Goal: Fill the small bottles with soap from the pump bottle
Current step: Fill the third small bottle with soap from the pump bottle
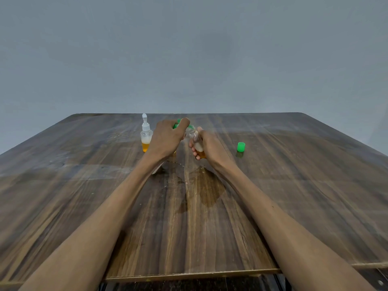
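My left hand point(168, 137) grips the green pump head point(178, 122) of the pump bottle; the bottle's body is almost wholly hidden behind that hand. My right hand point(206, 143) holds a small clear bottle point(196, 141) tilted toward the pump spout, with orange soap and foam in its lower part. Another small clear bottle point(146, 136) with a white cap stands upright just left of my left hand, holding some orange soap under foam. A loose green cap point(241, 147) sits on the table to the right of my right hand.
The dark wooden table point(294, 185) stretches wide on both sides, with a wet-looking stain point(207, 190) in front of my hands. A plain grey wall stands behind the far edge. The near table edge lies under my forearms.
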